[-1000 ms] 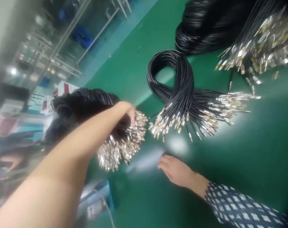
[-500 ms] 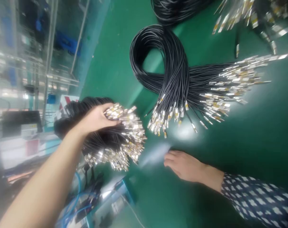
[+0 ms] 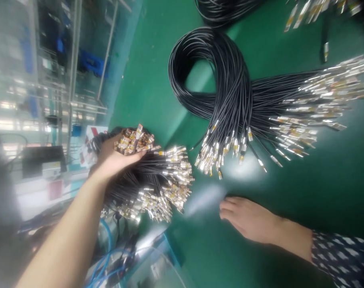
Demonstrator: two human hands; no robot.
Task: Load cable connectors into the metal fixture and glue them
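My left hand (image 3: 114, 158) is closed round a bunch of black cables, their metal-tipped ends (image 3: 135, 140) standing up between thumb and fingers. Beneath and beside it lies a large pile of more black cables (image 3: 127, 188), with silver and yellowish connectors fanned toward the right. My right hand (image 3: 244, 218) rests palm down on the green table (image 3: 206, 248), fingers curled in together. Nothing shows in it, though its palm side is hidden. Above it, apart from both hands, a looped bundle of black cables (image 3: 232, 80) lies with its connector ends spread.
Another coil of black cable (image 3: 226, 12) lies at the top edge, with more connector ends (image 3: 308, 12) at upper right. Blue tubing (image 3: 108, 240) and a clear blue-edged tray (image 3: 169, 248) are at lower left. Blurred metal racks (image 3: 73, 72) stand beyond the table.
My left hand has turned and drawn slightly back, so the gripped cable ends now point up toward me. The view has shifted a little; my right hand stays on the table.
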